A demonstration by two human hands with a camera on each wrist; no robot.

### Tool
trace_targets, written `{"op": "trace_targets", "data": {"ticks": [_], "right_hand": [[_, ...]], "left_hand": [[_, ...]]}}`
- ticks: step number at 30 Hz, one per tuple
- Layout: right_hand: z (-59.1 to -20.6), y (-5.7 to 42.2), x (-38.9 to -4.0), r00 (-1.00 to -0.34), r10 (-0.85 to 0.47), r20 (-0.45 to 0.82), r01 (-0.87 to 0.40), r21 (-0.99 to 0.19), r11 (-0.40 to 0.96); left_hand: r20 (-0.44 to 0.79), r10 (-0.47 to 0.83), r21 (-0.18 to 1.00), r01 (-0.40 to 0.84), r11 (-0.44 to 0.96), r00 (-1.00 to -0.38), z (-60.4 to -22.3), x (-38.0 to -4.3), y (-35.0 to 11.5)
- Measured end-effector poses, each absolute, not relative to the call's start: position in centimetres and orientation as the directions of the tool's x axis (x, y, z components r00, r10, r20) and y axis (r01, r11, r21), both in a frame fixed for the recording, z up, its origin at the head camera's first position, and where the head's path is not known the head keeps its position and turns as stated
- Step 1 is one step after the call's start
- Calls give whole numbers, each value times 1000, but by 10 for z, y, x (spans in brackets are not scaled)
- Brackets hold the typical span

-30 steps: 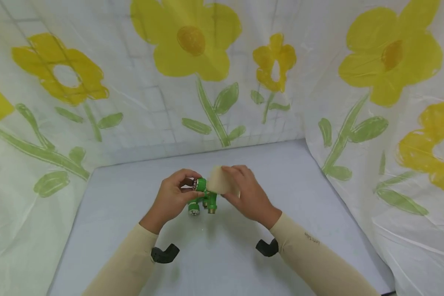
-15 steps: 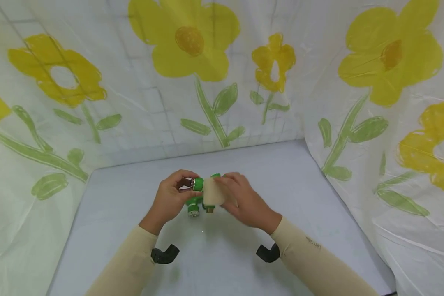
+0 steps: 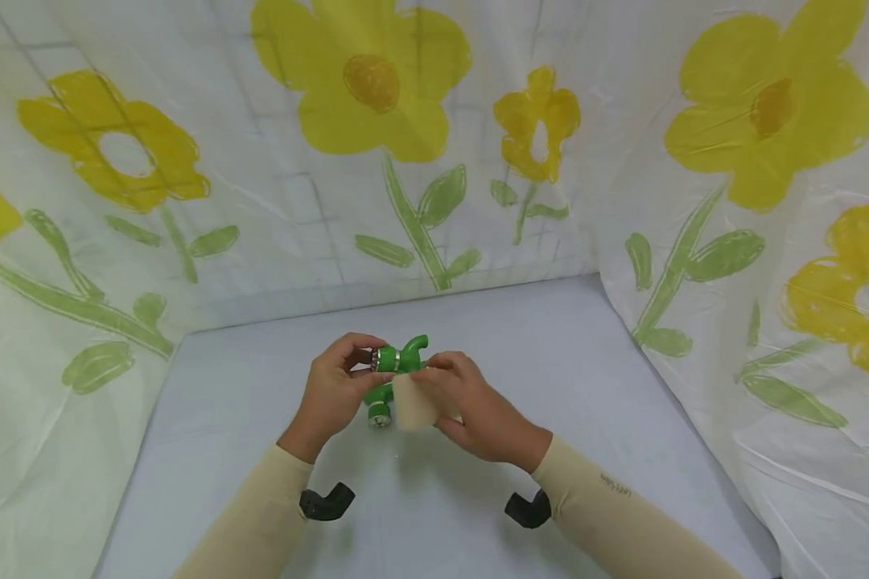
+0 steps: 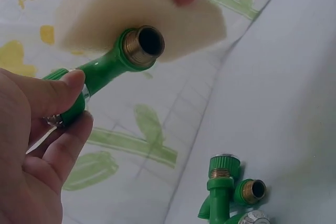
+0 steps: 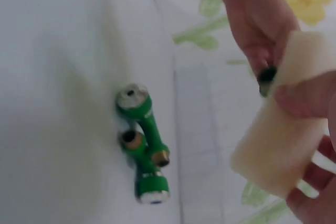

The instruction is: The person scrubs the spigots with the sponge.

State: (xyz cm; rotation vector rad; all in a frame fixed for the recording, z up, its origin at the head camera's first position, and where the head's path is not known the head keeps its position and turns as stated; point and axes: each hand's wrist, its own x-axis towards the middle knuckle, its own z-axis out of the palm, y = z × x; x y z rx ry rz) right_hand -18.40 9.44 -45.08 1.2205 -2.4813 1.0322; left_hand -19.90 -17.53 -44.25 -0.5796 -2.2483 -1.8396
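My left hand (image 3: 329, 394) pinches the ribbed collar of a green tap-like pipe fitting (image 4: 103, 73) between thumb and fingers. Its brass threaded mouth faces outward in the left wrist view, and in the head view a curved green spout (image 3: 414, 346) points up and right. My right hand (image 3: 481, 408) grips a thick cream sponge (image 3: 413, 404), thumb on one face and fingers on the other. The sponge lies right against the fitting, hiding part of it. Below the hands, more green fittings (image 5: 149, 135) with brass threads and silvery ends rest on the table.
A pale table (image 3: 434, 515) spreads beneath both hands. White sheeting with painted yellow flowers (image 3: 372, 84) rises behind it and along both sides. Black curved pieces (image 3: 326, 503) stick out from both wrists over beige sleeves (image 3: 249, 515).
The sponge in my right hand has moved down and toward me along the fitting, uncovering the curved green spout. My left hand keeps its pinch almost in place.
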Motion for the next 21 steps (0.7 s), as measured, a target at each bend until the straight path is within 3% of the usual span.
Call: {"op": "trace_targets", "data": {"ticks": [7,10,15,18,21], "right_hand": [[-452,104,-205,-760,-388,521,-649,-576,497],[-453,103,-198,-753,-459,471,-656,-588,473],[-449,96,-182,-651,-640,408,-733,-557,391],[-445,95,-183,-649,-623,436,-742,-542,394],[-444,98,-193,-692,-532,488,-718,-538,441]], "left_hand": [[366,261,903,409,134,-893,-442,-194,-171],[381,220,901,414,129,-898,-444,-196,-173],[408,138,895,426,136,-902,-448,-198,-180],[406,151,896,425,127,-901,-447,-199,-181],[385,193,905,411,114,-902,-445,-199,-178]]}}
